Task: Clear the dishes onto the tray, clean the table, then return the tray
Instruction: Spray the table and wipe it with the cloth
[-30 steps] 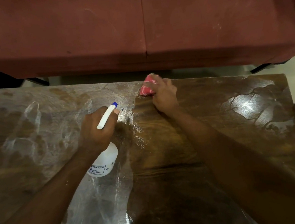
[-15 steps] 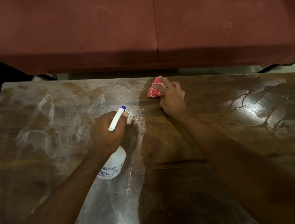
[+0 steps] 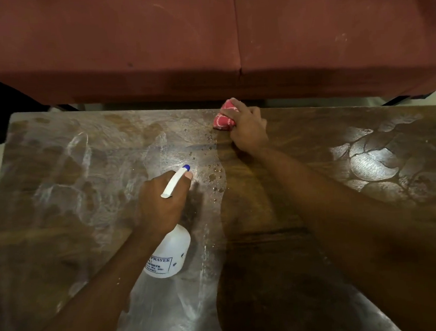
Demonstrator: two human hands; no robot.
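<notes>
My left hand [image 3: 160, 204] grips a white spray bottle [image 3: 168, 255] with a blue nozzle tip, held over the middle of the dark wooden table [image 3: 270, 252]. Its nozzle points toward the far edge, and water droplets lie on the wood just beyond it. At the table's far edge my right hand [image 3: 248, 129] holds a bunched red patterned cloth [image 3: 223, 118] pressed on the surface. The left half of the table shows whitish smeared streaks. No dishes or tray are in view.
A dark red upholstered sofa [image 3: 228, 39] stands right behind the table's far edge. A shiny wet patch [image 3: 373, 163] lies on the table's right side. Pale floor shows at the left and right margins.
The view has shifted, so the table sits more to the right in frame. Fresh droplets have appeared ahead of the nozzle. My right hand stays with the cloth at the far edge.
</notes>
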